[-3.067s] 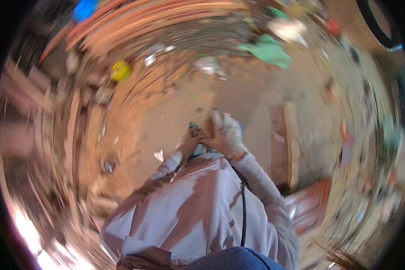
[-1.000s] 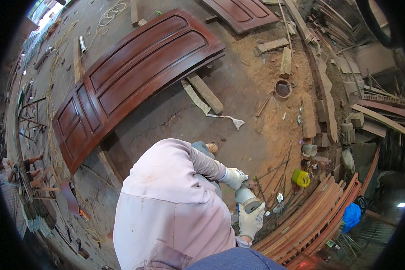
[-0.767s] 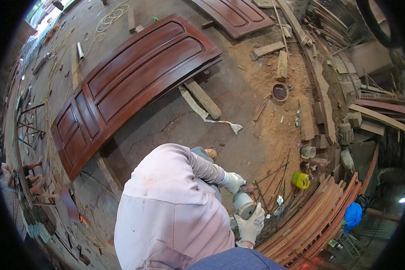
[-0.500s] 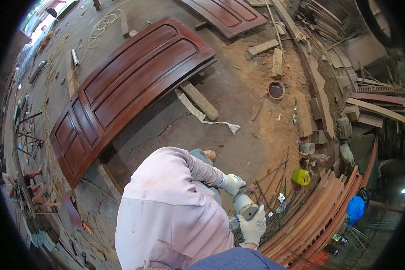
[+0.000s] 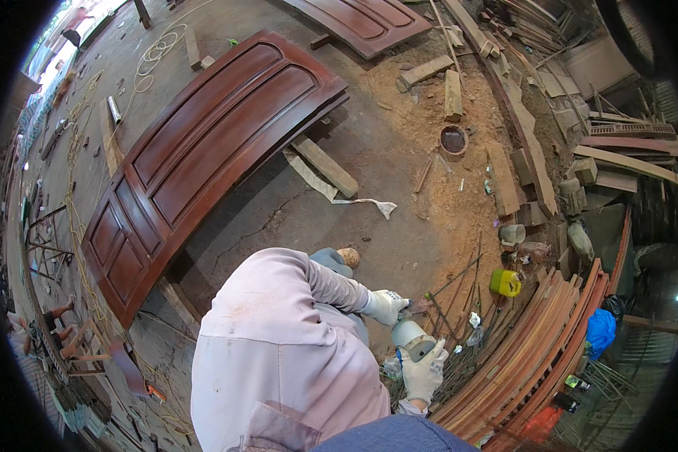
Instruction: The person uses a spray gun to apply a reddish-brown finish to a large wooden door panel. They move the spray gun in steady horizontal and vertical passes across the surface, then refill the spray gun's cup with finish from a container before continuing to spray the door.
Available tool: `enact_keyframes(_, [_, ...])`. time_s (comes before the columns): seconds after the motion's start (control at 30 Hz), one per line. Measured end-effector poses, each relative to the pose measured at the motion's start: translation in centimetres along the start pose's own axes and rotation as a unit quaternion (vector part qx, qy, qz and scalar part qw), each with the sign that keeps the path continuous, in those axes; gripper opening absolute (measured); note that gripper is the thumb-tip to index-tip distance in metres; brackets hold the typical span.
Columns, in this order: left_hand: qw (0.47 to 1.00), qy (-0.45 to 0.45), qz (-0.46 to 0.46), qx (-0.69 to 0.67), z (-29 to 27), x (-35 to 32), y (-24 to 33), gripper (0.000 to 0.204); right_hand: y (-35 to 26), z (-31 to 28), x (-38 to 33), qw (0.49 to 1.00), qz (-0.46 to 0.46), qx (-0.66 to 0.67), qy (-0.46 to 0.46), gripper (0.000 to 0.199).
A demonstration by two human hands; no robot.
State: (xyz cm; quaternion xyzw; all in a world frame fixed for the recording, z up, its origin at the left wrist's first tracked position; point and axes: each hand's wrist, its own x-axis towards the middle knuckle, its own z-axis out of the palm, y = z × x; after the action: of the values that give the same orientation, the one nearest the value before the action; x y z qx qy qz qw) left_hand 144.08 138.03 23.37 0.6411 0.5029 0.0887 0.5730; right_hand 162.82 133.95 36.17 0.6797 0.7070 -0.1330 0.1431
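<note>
Container (image 5: 410,334) in right hand (image 5: 422,373), partly covered; left hand (image 5: 385,306), grip unclear.

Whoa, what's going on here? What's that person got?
The person's gloved right hand is gripping one end of a grey, can-shaped container. The gloved left hand is at the other end, but I can't tell exactly how it holds on. Close by are a yellow jug and a stack of wooden strips. A big reddish-brown panelled door lies off to the left, with a wooden block poking out from under it.
</note>
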Motion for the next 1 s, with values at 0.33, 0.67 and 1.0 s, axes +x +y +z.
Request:
enact_keyframes(0.33, [0.999, -0.005, 0.005, -0.038, 0.6, 1.7, -1.0, 0.044, 1.9, -0.3, 0.3, 0.976, -0.192, -0.005, 0.104, 0.101])
enact_keyframes(0.67, [0.996, -0.009, 0.055, -0.076, -1.2, 1.0, 1.4, 0.057, 2.9, -0.1, 2.3, 0.900, -0.361, 0.009, 0.243, 0.082])
enact_keyframes(1.0, [0.990, 0.057, 0.100, -0.081, -0.7, 2.3, 0.5, 0.034, 1.9, 1.4, 3.6, 0.928, -0.245, 0.015, 0.281, 0.075])
